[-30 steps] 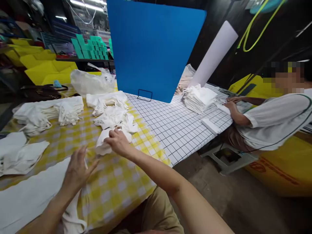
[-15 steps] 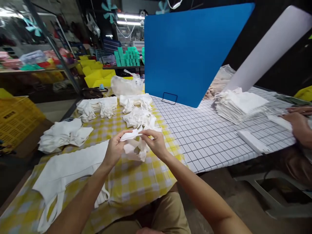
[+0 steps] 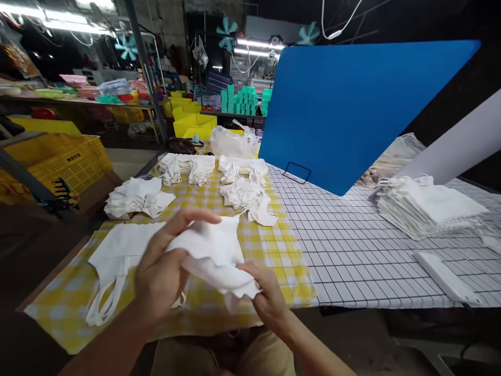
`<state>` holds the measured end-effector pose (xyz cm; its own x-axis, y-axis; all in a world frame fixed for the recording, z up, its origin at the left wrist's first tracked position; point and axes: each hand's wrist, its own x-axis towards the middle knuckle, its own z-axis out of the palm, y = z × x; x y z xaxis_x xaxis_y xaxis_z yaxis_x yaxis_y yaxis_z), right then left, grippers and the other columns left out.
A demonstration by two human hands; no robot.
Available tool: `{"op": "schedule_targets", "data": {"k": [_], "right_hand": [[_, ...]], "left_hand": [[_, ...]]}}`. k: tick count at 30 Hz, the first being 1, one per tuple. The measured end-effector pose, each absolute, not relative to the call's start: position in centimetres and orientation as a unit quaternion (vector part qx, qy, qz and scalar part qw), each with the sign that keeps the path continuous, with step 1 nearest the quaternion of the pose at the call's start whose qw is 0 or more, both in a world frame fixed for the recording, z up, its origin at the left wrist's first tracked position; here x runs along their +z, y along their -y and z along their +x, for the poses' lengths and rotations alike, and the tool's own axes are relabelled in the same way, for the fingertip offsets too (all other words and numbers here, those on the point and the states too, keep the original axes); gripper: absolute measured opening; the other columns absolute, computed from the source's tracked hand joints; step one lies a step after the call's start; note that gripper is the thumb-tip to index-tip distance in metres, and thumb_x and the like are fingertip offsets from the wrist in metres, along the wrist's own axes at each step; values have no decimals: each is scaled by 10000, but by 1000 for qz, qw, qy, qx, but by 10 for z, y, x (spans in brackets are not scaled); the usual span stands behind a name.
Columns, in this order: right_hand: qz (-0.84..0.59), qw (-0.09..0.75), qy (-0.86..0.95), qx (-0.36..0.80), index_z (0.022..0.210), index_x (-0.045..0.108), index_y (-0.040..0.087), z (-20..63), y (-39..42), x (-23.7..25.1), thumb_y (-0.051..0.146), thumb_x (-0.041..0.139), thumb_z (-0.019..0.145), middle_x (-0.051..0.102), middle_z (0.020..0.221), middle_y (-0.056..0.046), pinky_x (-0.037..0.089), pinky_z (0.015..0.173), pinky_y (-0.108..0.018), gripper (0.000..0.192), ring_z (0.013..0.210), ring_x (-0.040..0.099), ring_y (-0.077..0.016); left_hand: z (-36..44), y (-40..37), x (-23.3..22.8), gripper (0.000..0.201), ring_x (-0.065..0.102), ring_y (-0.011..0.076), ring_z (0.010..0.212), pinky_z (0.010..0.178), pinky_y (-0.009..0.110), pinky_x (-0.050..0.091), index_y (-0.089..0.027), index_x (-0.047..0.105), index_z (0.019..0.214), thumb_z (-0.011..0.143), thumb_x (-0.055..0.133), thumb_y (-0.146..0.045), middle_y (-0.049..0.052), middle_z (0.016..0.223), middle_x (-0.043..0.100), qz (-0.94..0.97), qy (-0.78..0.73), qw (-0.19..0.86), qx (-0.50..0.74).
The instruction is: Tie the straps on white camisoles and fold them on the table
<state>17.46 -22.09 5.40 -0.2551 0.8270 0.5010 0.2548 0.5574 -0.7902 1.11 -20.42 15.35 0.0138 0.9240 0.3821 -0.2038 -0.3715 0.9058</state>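
Note:
A piece of white fabric (image 3: 217,243), folded and slightly blurred, hangs between my two hands above the yellow checked cloth. My left hand (image 3: 162,266) grips its left side, thumb below and fingers above. At its lower right corner, my right hand (image 3: 268,300) pinches the edge. Partly behind my left hand lies a flat white strapped garment (image 3: 121,243), its straps looped toward me. Just beyond the held fabric is a loose white heap (image 3: 245,193). A crumpled white pile (image 3: 136,197) sits to the left.
Two folded white stacks (image 3: 186,163) stand farther back before a clear plastic bag (image 3: 233,142). On the right, a grid-patterned tabletop (image 3: 332,256) carries a white garment stack (image 3: 430,206), a white strip (image 3: 446,277) and a large blue panel (image 3: 352,109). A yellow crate (image 3: 74,162) is at left.
The white fabric has come nearer to me and turned, showing a broader face. My right hand has moved down to its lower corner. The view has swung left; the other person's hands are out of view.

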Motion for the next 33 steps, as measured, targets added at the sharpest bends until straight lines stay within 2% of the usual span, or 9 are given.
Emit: {"op": "schedule_targets", "data": {"k": [4,9,12,16,19,24,29,31,33], "right_hand": [[-392,470,732,300,967,574,198,201,233,77,192,468,748,632,773,-12,379,531,-211,243,610,540,-123],[-549,377,685,296,848,572,185,229,225,73,200,456,768,607,730,-3,354,558,-208,141,635,512,-121],[-618,252,673,318,632,549,170,245,220,63,188,486,744,515,579,22,287,518,-210,129,565,429,-104],[-562,212,664,445,621,574,153,255,216,65,172,497,714,514,613,21,299,548,-211,121,601,433,-102],[-539,246,642,487,676,614,148,259,213,80,197,501,716,552,677,7,319,575,-220,129,634,455,-110],[-560,302,514,575,594,576,151,273,212,106,338,600,694,498,550,22,312,502,-218,213,507,420,-84],[-565,383,373,629,846,615,197,287,214,116,346,732,585,616,733,0,410,552,-223,322,620,556,-118],[-561,360,395,632,827,625,185,293,215,116,369,723,610,611,699,0,393,508,-212,301,574,538,-104],[-548,320,442,634,712,628,158,301,215,113,415,696,644,566,593,9,330,436,-199,274,481,468,-75]], "left_hand": [[-2,205,152,334,450,104,556,460,180,343,-193,610,890,629,411,-133,2,730,562,564,-359,393,631],[5,161,89,379,565,185,586,566,272,449,-172,568,1046,750,364,-291,1,619,577,680,-512,453,265],[17,150,52,407,566,273,966,838,380,428,-157,563,1090,733,426,-297,100,980,631,779,-516,330,135],[39,161,47,483,429,226,1177,974,349,337,-206,423,1269,812,427,-361,92,1259,496,839,-369,373,144],[58,166,57,550,535,181,1000,853,275,408,-238,390,1289,775,534,-368,45,1105,579,844,-268,445,133],[66,154,51,191,489,108,599,570,203,346,-167,637,854,766,530,-298,-21,649,552,842,-289,442,111],[52,144,56,150,507,133,771,701,219,364,-152,608,731,749,524,-276,11,825,585,781,-237,546,188],[47,141,63,111,506,146,857,765,234,365,-151,580,708,716,527,-248,25,908,580,713,-204,622,252],[44,138,70,87,503,125,775,713,225,373,-151,534,670,685,520,-235,15,808,563,620,-196,690,319]]}}
